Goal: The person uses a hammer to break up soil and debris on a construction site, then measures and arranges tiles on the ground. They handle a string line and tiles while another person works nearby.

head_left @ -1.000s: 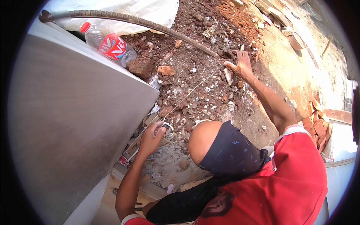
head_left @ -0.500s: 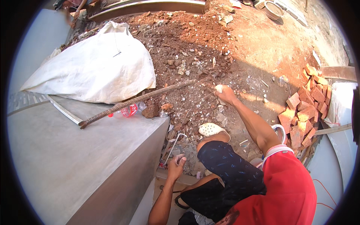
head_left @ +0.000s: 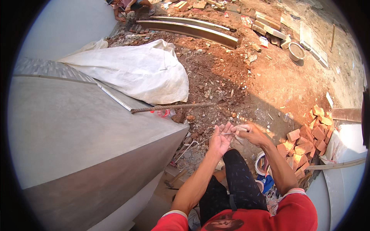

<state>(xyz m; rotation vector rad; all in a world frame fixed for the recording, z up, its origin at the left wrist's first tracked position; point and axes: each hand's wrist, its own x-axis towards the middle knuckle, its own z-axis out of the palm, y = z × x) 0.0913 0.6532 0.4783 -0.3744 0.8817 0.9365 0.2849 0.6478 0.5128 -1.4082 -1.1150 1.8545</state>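
Note:
My left hand (head_left: 221,141) is held palm up with its fingers stretched out. Across those fingers runs a thin pale line (head_left: 226,134), string or wire, I cannot tell which. My right hand (head_left: 252,134), beside the left, pinches this line between closed fingers. Something whitish (head_left: 241,134) shows at those fingers, too small to name. Ahead, a rusty ribbed steel bar (head_left: 175,107) lies with one end on the grey ledge (head_left: 96,115) and the other over the soil. Under it is a clear plastic bottle with a red label (head_left: 165,113).
A white sheet (head_left: 135,73) covers the far-left ground. Broken bricks (head_left: 304,142) are piled at right, near a white bucket (head_left: 261,163). Further off lie metal beams (head_left: 192,31) and a round basin (head_left: 296,52). A hammer (head_left: 175,179) lies by the ledge. Another person (head_left: 129,8) crouches far left.
My right hand has come back toward me with the line. My left hand has moved up and right to meet it, opening flat beneath the line. The view has shifted.

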